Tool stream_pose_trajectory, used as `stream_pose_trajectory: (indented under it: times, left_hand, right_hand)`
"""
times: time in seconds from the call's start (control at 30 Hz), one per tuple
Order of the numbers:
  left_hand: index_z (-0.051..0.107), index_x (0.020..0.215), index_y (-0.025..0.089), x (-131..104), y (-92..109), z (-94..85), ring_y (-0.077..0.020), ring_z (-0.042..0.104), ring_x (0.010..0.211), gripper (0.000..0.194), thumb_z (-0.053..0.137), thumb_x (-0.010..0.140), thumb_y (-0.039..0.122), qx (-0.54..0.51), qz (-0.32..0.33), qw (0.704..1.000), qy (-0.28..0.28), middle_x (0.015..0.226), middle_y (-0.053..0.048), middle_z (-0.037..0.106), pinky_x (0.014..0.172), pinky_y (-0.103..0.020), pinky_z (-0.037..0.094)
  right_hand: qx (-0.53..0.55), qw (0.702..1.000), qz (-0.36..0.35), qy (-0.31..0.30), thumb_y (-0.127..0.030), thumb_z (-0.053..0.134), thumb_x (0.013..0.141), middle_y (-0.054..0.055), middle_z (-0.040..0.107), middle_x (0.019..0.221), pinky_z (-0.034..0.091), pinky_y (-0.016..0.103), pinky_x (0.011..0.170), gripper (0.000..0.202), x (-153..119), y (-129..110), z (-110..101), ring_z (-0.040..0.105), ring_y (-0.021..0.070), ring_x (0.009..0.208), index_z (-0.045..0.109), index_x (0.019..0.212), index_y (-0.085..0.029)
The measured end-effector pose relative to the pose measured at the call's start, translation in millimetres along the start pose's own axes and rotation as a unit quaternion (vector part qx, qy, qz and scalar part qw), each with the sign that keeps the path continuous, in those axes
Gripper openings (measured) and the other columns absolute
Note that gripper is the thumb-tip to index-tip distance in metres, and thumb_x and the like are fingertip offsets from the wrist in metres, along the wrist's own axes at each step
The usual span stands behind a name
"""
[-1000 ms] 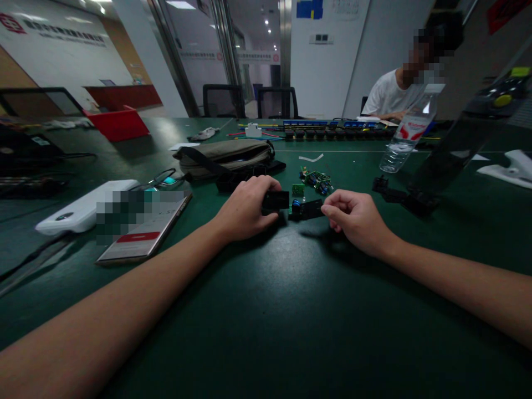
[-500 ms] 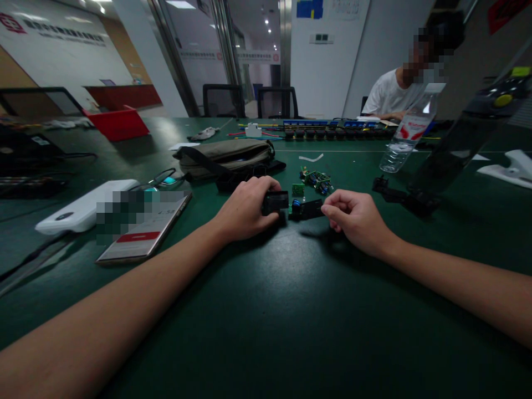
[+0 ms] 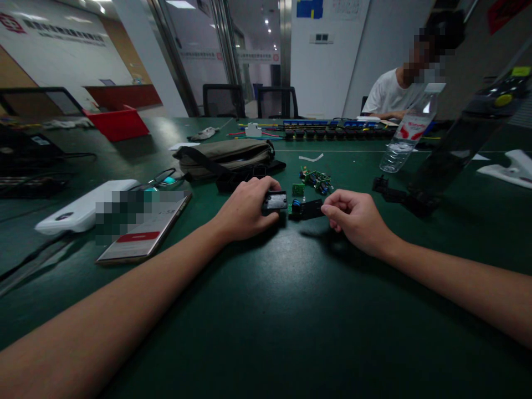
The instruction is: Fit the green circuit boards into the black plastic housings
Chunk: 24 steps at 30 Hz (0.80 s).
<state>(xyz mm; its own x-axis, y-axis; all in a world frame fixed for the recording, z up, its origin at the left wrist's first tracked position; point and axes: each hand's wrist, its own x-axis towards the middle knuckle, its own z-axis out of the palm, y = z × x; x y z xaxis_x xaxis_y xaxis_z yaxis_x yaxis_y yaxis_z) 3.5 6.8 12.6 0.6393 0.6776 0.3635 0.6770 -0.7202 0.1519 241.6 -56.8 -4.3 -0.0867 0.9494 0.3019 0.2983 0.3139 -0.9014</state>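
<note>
My left hand (image 3: 251,208) is closed around a small black plastic housing (image 3: 275,200), whose lighter, ridged face now shows. My right hand (image 3: 353,218) pinches the right end of a flat black piece (image 3: 311,209) between thumb and forefinger. At that piece's left end sits a small green board with a blue round component (image 3: 296,206); how they are joined is not clear. The two held parts are close together but apart. Just behind them on the table lie a small green circuit board (image 3: 298,189) and a cluster of populated circuit boards (image 3: 316,179).
A grey-green bag (image 3: 228,155) lies behind my left hand. To the left are a phone (image 3: 145,235) and a white power bank (image 3: 78,210) with cables. A water bottle (image 3: 407,136) and a dark bottle (image 3: 457,138) stand right. Across the table sits a person (image 3: 393,91).
The black housing in my left hand has turned, so its lighter ridged face shows where it looked dark before. My right hand and its piece have hardly moved.
</note>
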Motion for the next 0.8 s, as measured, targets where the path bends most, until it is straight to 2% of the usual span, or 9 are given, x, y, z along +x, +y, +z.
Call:
stream_pose_trajectory:
  times: [0.8]
  left_hand:
    - [0.053,0.109,0.017,0.3,-1.9,2.7,-0.0275,0.057,0.095,0.038,0.059,0.076,0.035,0.023,0.009,0.999,-0.023,0.105,-0.010,0.063,0.087,-0.042,0.043]
  right_hand:
    - [0.003,1.000,0.009,0.003,-0.031,0.065,0.080,-0.005,0.055,0.051,0.038,0.021,0.044,0.018,0.0,0.1,-0.2,0.049,0.0081,0.044,0.059,0.074,-0.016]
